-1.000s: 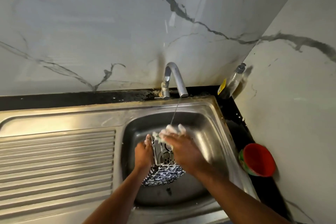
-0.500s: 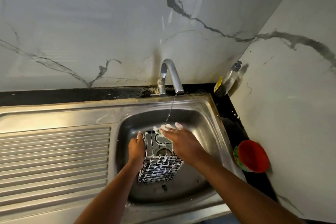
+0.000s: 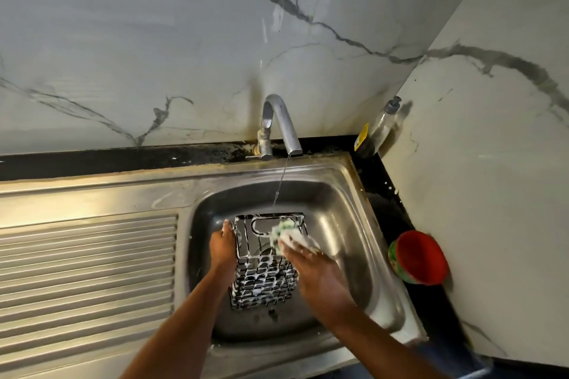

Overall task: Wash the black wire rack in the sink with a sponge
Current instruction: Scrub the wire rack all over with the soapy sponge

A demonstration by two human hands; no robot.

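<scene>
Two marble walls (image 3: 154, 40), steel sink (image 3: 338, 194).

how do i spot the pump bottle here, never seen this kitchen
Find the steel sink and follow its back edge right, past the tap, into the wall corner. The pump bottle sits there on the black counter: clear, grey pump top, yellow label, unlike the round red bowl nearer you.
</scene>
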